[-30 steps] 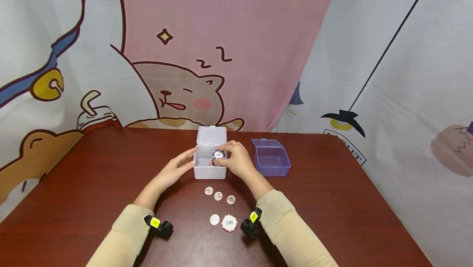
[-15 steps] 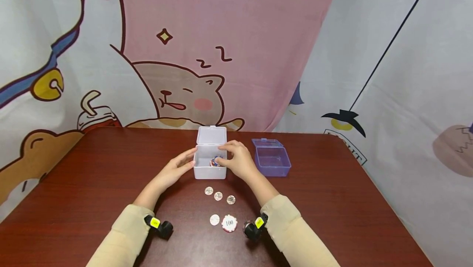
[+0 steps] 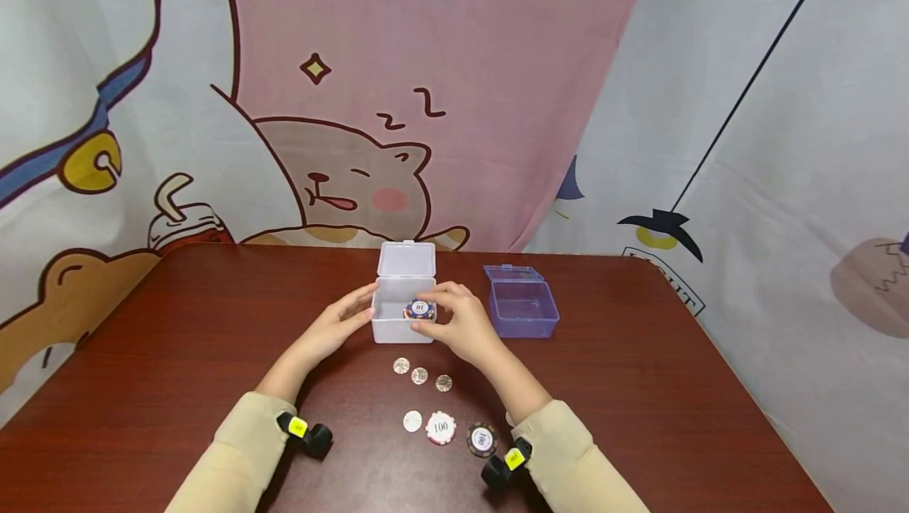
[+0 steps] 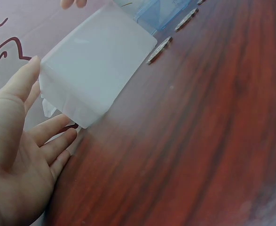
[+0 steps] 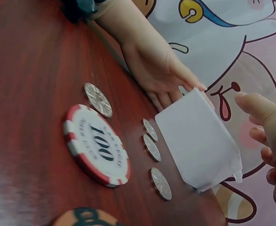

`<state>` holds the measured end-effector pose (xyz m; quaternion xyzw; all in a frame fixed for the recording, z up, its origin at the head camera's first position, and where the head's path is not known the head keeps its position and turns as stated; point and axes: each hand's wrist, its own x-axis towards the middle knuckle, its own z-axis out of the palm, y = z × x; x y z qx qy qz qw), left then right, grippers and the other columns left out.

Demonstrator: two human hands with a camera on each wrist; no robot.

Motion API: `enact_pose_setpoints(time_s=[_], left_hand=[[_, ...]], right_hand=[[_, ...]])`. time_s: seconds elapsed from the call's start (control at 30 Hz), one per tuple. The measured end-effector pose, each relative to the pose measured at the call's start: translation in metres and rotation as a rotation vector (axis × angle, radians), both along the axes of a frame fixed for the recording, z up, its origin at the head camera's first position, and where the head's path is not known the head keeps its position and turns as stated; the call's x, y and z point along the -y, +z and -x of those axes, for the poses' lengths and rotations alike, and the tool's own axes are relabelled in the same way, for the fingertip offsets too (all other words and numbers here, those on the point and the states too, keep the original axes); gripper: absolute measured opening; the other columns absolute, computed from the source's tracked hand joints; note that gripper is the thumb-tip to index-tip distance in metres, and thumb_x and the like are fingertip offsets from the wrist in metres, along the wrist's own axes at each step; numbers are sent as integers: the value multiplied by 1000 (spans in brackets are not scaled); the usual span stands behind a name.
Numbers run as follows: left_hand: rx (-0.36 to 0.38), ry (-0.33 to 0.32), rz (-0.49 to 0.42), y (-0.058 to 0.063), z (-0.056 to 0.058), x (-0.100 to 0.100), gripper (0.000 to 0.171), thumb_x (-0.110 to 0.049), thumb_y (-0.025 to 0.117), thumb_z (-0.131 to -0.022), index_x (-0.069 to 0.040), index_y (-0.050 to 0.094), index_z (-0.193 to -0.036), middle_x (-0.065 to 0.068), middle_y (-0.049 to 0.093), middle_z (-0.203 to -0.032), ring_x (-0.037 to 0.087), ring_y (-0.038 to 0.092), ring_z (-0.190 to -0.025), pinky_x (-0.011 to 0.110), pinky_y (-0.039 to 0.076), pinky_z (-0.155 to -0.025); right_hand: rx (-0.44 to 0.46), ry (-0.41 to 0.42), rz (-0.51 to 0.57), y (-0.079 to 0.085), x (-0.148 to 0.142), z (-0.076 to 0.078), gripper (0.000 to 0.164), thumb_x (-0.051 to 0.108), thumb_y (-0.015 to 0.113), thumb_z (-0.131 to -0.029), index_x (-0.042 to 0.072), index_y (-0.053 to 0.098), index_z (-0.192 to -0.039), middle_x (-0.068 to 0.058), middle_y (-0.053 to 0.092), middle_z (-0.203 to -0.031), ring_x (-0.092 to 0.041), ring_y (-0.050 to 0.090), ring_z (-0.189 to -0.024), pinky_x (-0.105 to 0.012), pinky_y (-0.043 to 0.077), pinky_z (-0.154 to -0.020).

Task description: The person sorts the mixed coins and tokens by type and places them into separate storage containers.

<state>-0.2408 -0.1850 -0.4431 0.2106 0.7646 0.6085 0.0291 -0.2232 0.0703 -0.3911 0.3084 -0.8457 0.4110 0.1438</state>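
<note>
A white lidded box [image 3: 403,331] stands on the table with its lid [image 3: 407,260] raised. Inside lies a blue poker chip [image 3: 420,308] marked 10, on top of other chips. My left hand [image 3: 334,331] touches the box's left side with its fingers extended. Over the right part of the box is my right hand [image 3: 465,323], thumb and forefinger spread apart near the chip and gripping nothing. From the right wrist view, the right hand [image 5: 274,141] shows beside the box, whose inside is hidden there.
Three coins [image 3: 419,376] lie before the box. Nearer are another coin [image 3: 413,421], a red-and-white 100 chip [image 3: 441,428] and a dark 100 chip [image 3: 481,439]. A blue clear box [image 3: 524,327] stands right, lid raised. A patterned cloth [image 3: 497,102] hangs behind.
The blue chip has gone down into the box and now lies flat on the others, released by my right hand. That hand has shifted slightly toward me. The left hand has stayed still.
</note>
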Motion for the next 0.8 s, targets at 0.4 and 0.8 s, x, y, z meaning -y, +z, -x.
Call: enact_pose_setpoints(time_s=[0.4, 0.8], left_hand=[[-3, -2, -1, 1, 0, 0, 51, -8, 53, -98, -5, 37, -146, 25, 40, -143, 41, 41, -129, 53, 30, -104], [-1, -4, -3, 2, -2, -1, 52, -8, 54, -98, -3, 37, -146, 26, 39, -144, 42, 41, -128, 53, 31, -103]], right_hand=[[5, 66, 41, -4, -10, -26, 45, 18, 86, -71, 9, 72, -113, -2, 64, -102, -25, 54, -87, -44, 48, -71], [-34, 124, -1, -8, -17, -49, 43, 21, 87, -70, 8, 73, -109, 4, 66, -98, -13, 55, -93, -28, 47, -78]])
